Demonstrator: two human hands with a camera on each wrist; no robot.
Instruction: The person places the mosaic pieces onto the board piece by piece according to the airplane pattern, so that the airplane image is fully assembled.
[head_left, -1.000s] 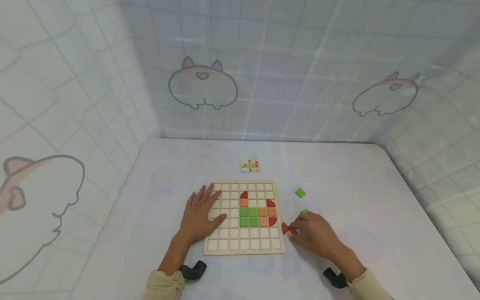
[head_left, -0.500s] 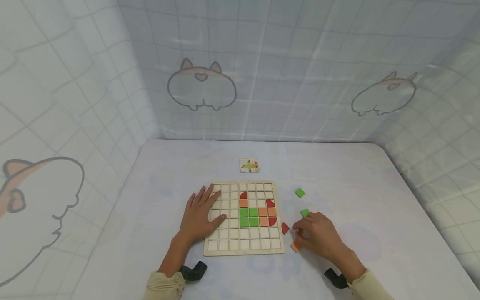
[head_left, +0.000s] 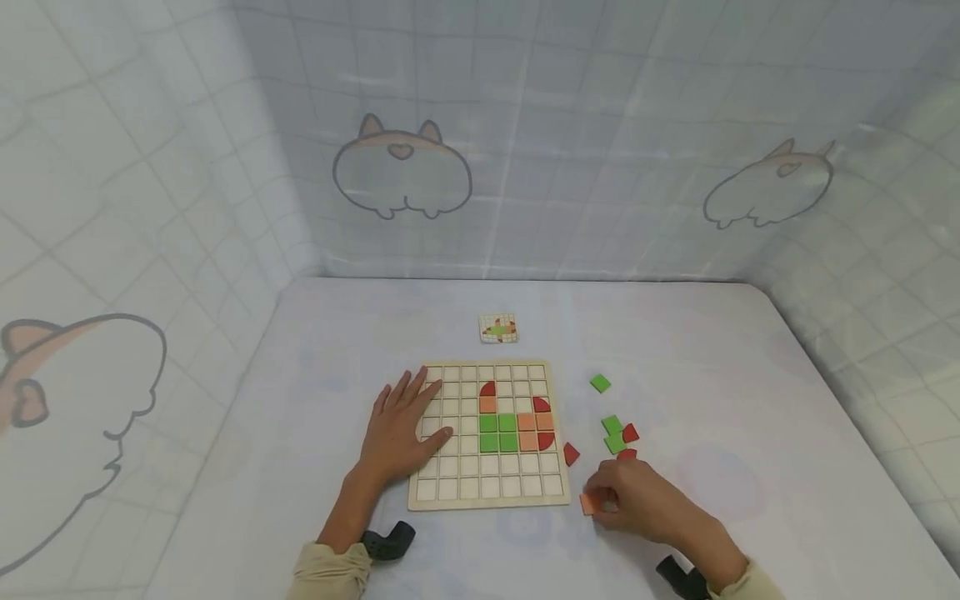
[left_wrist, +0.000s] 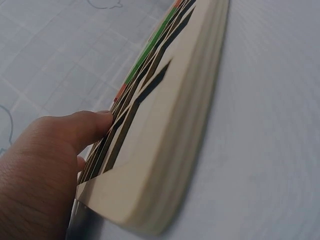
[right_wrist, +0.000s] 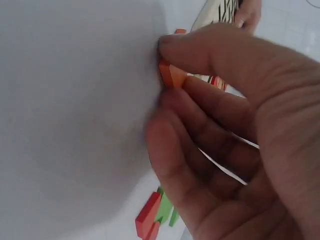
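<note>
Board [head_left: 487, 504] lies under your left hand [head_left: 397, 433], spread wide at its left side; your right hand [head_left: 637, 500] pinches an orange tile [head_left: 587, 504] beside its near right corner, 3 green tiles [head_left: 612, 425] beyond.

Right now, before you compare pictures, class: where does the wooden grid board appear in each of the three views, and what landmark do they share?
Head: the grid board lies below the picture's centre, whole in frame but partly covered.
Left wrist: the grid board slants from the top edge to the lower middle, cropped at the top.
Right wrist: only part of the grid board shows, at the top, right of centre.
Shared landmark: the left hand, at the board.
</note>
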